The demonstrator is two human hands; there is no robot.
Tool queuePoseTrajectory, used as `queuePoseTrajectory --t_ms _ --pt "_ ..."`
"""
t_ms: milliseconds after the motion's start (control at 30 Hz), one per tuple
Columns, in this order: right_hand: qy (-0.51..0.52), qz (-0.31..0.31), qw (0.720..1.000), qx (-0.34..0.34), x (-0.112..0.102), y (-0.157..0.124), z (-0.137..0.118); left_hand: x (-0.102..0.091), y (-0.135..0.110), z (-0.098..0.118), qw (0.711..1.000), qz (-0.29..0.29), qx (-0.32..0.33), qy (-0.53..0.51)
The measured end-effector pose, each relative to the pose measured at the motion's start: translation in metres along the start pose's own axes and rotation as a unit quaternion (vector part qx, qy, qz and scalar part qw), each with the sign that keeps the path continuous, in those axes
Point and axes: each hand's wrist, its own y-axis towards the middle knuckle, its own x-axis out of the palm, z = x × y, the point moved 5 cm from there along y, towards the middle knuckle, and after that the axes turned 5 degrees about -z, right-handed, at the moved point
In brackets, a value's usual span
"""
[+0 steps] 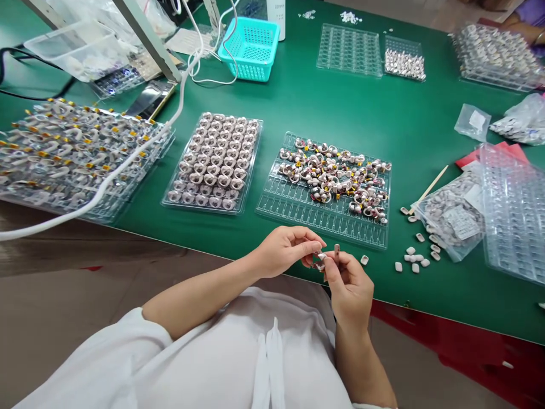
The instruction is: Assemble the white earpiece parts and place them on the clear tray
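Note:
My left hand (286,248) and my right hand (349,282) meet at the near edge of the green table (323,108), fingers pinched together. Between them is a small grey-and-pink earpiece part (318,263), held by the left fingers. My right fingers pinch a tiny grey oblong piece (336,250) beside it. Just beyond my hands lies a clear tray (298,207) with a loose heap of similar parts with red and yellow bits (336,176). Left of it, another clear tray (215,161) holds neat rows of parts.
Several small white caps (415,258) lie loose right of my hands, beside bags of parts (453,216) and stacked clear trays (513,210). A full tray stack (72,153) and white cable (128,165) sit left. A teal basket (251,48) and more trays stand behind.

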Motion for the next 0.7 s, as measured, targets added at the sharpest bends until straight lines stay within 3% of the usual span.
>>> queuePoseTrajectory --t_ms 200,533,700 --pt "0.024 0.058 0.997 0.041 -0.002 0.001 0.000 0.003 -0.001 -0.004 0.995 -0.054 -0.033 -0.071" --pt "-0.034 0.073 0.997 0.015 -0.001 -0.004 0.004 -0.001 0.000 -0.009 0.998 -0.007 0.004 -0.061" --pt "-0.043 0.072 0.996 0.003 -0.001 -0.003 0.003 -0.004 -0.001 -0.012 0.998 0.008 -0.012 -0.053"
